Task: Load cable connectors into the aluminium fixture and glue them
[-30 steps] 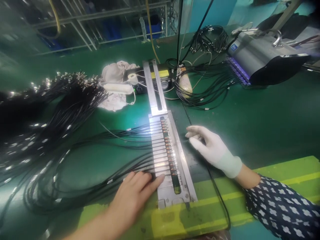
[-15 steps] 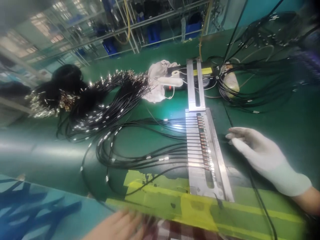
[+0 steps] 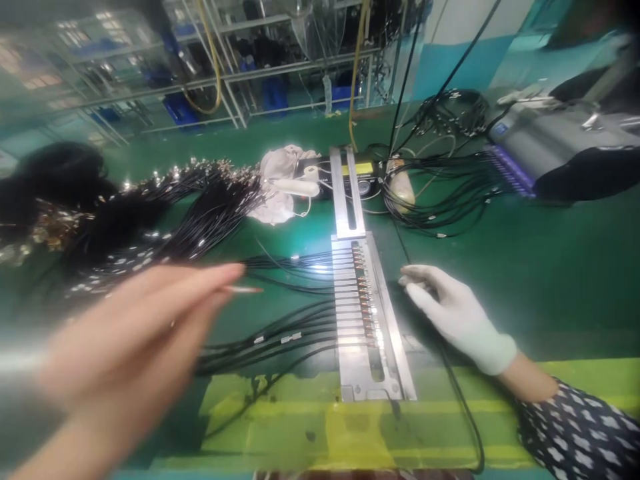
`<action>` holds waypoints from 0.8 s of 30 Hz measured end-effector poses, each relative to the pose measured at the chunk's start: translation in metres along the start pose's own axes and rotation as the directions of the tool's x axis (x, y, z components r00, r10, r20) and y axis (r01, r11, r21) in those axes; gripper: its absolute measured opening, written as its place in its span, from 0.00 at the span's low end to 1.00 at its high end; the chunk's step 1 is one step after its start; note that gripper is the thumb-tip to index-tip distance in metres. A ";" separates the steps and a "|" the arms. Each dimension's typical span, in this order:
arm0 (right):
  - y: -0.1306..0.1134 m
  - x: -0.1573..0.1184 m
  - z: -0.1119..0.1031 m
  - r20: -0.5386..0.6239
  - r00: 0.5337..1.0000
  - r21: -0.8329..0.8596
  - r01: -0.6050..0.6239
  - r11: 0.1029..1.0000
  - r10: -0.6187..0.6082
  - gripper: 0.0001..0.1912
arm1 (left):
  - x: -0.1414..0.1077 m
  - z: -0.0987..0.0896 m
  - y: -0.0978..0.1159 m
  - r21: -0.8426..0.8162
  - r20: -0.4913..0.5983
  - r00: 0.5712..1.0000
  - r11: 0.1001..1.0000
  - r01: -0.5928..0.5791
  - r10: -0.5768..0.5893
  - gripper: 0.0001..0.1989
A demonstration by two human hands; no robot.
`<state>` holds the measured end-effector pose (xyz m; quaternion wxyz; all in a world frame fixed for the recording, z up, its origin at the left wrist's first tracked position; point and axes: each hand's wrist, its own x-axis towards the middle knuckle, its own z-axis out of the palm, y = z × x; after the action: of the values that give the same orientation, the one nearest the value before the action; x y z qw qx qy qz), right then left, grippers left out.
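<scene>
My left hand [image 3: 135, 333], bare and blurred by motion, is raised over the bench at the left. Its thumb and fingers pinch a thin pale piece with a reddish tip [image 3: 245, 289]; its kind is unclear. Right of it lies a slotted metal fixture [image 3: 350, 347], with several black cables [image 3: 280, 327] laid side by side in it, their coppery ends [image 3: 367, 293] in a row. My right hand [image 3: 450, 313], in a white glove, rests just right of the fixture. Its fingers are closed at the tips; what they hold, if anything, is hidden.
A large bundle of black cables [image 3: 215, 213] lies at the back left. Behind the fixture are a white cloth [image 3: 275, 167] and a black box [image 3: 367, 187]. A grey machine [image 3: 560, 147] stands at the right. Yellow tape [image 3: 280, 427] covers the bench's front edge.
My left hand has come up from the front edge to above the bench, the thin piece now showing in its fingers. The view has shifted right. My right hand stays beside the fixture.
</scene>
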<state>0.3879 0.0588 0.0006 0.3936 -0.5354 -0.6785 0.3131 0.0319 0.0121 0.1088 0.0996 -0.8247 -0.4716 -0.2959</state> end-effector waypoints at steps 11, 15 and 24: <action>0.002 -0.005 0.003 0.040 0.999 -0.049 -0.008 0.999 0.010 0.11 | -0.026 0.124 0.076 -0.469 0.244 0.947 0.880 -0.072 0.207 0.15; 0.003 0.001 0.003 0.044 0.998 -0.019 -0.037 0.999 0.038 0.11 | -0.026 0.112 0.070 -0.445 0.217 0.945 0.887 -0.126 0.243 0.13; 0.001 0.001 0.000 0.068 0.997 -0.045 -0.018 0.999 0.021 0.10 | -0.040 0.118 0.066 -0.354 0.146 0.938 0.902 -0.248 0.315 0.12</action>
<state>0.3882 0.0598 -0.0005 0.3549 -0.5395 -0.6932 0.3200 0.1181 0.0008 -0.0015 -0.0461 -0.9148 -0.2981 -0.2687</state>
